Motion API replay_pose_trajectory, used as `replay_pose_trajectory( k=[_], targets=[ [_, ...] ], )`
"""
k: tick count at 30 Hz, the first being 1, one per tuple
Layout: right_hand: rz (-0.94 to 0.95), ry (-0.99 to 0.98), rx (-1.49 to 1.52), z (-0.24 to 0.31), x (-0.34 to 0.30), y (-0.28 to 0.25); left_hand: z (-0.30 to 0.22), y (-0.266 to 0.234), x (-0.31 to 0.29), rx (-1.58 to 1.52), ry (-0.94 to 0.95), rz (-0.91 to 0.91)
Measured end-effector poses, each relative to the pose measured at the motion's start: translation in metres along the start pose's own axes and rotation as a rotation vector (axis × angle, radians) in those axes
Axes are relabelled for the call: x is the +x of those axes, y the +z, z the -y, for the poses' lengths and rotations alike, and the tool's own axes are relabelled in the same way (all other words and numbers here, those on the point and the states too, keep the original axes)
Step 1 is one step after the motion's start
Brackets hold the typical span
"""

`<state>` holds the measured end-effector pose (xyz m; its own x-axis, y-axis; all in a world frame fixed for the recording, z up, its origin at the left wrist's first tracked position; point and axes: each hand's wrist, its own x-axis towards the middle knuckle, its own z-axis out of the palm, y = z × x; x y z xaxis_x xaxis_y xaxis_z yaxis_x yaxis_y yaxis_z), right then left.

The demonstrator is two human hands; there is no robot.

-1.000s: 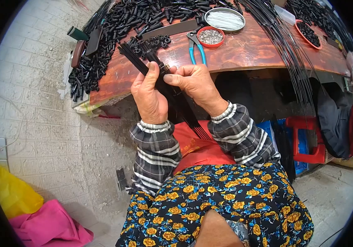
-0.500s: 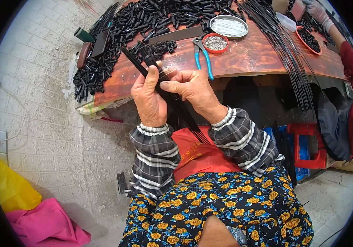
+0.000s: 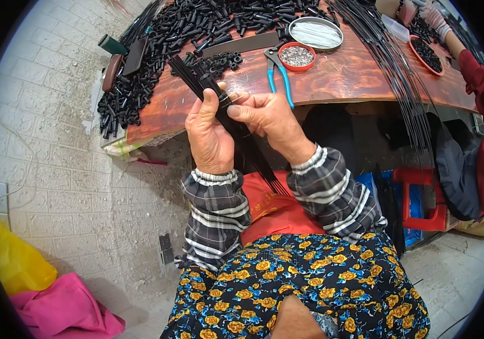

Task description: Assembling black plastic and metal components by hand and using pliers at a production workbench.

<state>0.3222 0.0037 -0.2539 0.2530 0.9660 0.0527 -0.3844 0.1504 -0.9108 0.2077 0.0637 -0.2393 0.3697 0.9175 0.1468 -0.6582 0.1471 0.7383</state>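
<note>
My left hand [image 3: 212, 141] is closed round a bundle of thin black ribs [image 3: 257, 160], which looks like a folded umbrella frame. The bundle slants from the upper left down toward my lap, its thin ends fanning out over a red cloth [image 3: 276, 219]. A black fitting [image 3: 208, 81] shows among the ribs just above my left thumb. My right hand [image 3: 278, 124] pinches at the middle of the bundle, thumb against bent fingers. What lies between those fingertips is too small to make out.
On the wooden table [image 3: 338, 82] lie heaped black plastic fittings [image 3: 197, 25], blue-handled pliers [image 3: 278, 79], a red dish of small metal pieces [image 3: 297, 56], a tray of white sticks [image 3: 315, 35] and long black rods [image 3: 386, 65]. A co-worker's gloved hand [image 3: 437, 22] works at the far right.
Both my hands and the bundle have shifted slightly to the right. My right hand still pinches at the same part. The co-worker's gloved hand has moved a little.
</note>
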Motion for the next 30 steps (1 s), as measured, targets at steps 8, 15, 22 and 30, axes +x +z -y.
replay_pose_trajectory(
  k=[8, 15, 22, 30],
  targets=[
    [-0.008, 0.015, 0.014, 0.002, 0.01, -0.004, -0.009, 0.01, 0.004, 0.063, -0.084, 0.1],
    [0.007, -0.001, -0.083, 0.01, 0.004, 0.001, -0.012, 0.0, 0.004, 0.125, -0.092, 0.066],
    [-0.005, -0.034, -0.064, 0.012, 0.002, 0.002, 0.0, 0.0, 0.004, -0.005, -0.06, 0.084],
    [0.02, 0.017, -0.01, 0.01, 0.01, -0.006, 0.001, -0.001, 0.004, -0.013, -0.087, 0.124]
  ],
)
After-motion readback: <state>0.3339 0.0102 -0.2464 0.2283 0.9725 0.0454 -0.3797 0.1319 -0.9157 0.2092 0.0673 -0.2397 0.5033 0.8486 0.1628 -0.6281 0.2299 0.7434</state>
